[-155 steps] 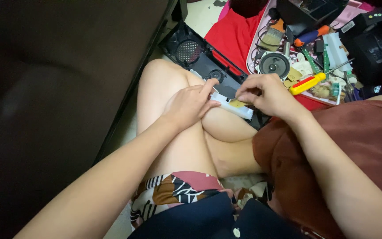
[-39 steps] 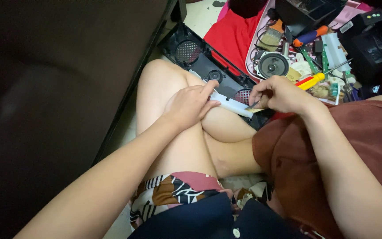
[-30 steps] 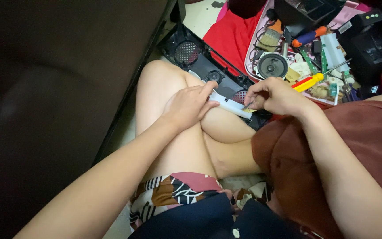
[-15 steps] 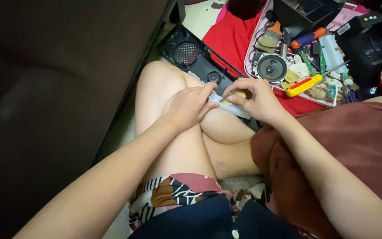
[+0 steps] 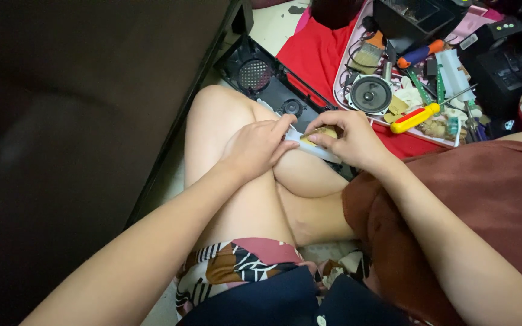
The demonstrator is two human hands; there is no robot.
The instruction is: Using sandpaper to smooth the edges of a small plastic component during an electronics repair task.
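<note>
Head view: left hand (image 5: pixel 255 148) pins near end of thin white strip (image 5: pixel 315 150) against knee, fingers closed on it. Right hand (image 5: pixel 348 140) pinches strip's far end plus small tan piece (image 5: pixel 324 133). Beyond grip: round speaker (image 5: pixel 370 95), yellow-handled screwdriver (image 5: pixel 415 118).

Both bare forearms reach forward from the bottom of the view and meet over the person's bent knee. The left hand (image 5: pixel 255 148) lies palm down on the knee, knuckles up, fingers curled, with the forefinger and thumb stretched toward the other hand. The right hand (image 5: pixel 348 139) comes in from the right side, wrist slightly bent, back of the hand up, fingers curled down and the thumb tucked inward in a pinch. The fingertips of the two hands lie just beside each other, almost touching. Both elbows are out of view.
</note>
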